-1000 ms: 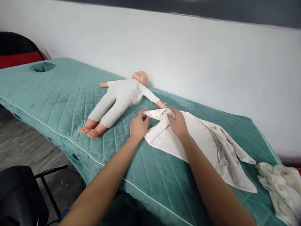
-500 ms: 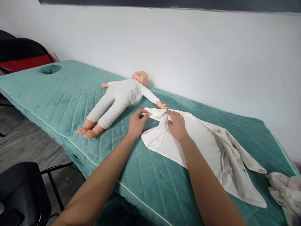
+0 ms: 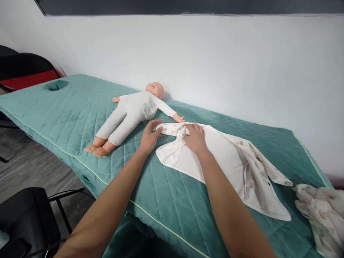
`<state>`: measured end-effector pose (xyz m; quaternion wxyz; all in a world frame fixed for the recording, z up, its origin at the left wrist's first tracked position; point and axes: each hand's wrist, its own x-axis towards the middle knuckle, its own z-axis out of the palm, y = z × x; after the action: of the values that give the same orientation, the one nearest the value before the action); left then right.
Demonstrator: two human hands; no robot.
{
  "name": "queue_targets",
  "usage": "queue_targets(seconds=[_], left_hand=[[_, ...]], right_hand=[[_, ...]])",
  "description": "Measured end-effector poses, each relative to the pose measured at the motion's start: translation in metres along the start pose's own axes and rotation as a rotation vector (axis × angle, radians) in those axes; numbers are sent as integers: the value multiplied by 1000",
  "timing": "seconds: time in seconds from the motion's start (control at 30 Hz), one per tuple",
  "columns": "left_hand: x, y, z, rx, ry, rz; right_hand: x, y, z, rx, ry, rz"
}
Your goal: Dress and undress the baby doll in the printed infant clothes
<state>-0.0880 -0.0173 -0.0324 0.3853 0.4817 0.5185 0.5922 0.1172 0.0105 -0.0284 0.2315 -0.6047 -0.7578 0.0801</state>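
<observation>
A white baby shirt (image 3: 215, 152) with a faint print lies spread, inside up, on the green quilted cover. My left hand (image 3: 150, 136) has thumb and fingers closed about the cuff end of its left-hand sleeve. Where that sleeve meets the body, the fingers of my right hand (image 3: 195, 137) are curled on bunched fabric. The sleeve lies stretched between both hands. Just beyond it a baby doll (image 3: 134, 107) in a white cloth body rests on its back, one arm reaching close to the sleeve.
The massage bed (image 3: 80, 107) has a face hole (image 3: 57, 85) at its far left end and stands against a white wall (image 3: 215, 64). Crumpled printed cloth (image 3: 322, 211) lies at the right. Black chairs (image 3: 29, 218) stand at the left.
My left hand has shifted its grasp at the cuff, and the sleeve looks straighter. My right hand stays by the shoulder, its fingers more curled. The whole view has shifted slightly.
</observation>
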Motion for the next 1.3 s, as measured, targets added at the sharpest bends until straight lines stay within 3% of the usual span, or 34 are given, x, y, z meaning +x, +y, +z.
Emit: queue_targets(seconds=[0.27,0.37,0.5,0.6,0.73,0.87,1.07,1.3], left_hand=[[0,0,0,280,-78,141],[-3,1,0,368,-54,175],[-4,-3,3,557,14,215],[-3,-8,5,723,-37,278],[2,-8,6,902,30,178],[11,-5,5,1068,120,52],[25,-5,2,1067,32,95],[51,-17,-1,956,110,299]], right_hand=[[5,2,4,69,-33,23],[4,3,3,102,-3,29],[0,2,0,88,-35,-50],[-3,0,-1,54,-89,-101],[-4,-1,0,56,-90,-112],[-7,1,-2,98,10,-75],[-12,5,-6,159,135,-45],[-13,15,-6,164,173,6]])
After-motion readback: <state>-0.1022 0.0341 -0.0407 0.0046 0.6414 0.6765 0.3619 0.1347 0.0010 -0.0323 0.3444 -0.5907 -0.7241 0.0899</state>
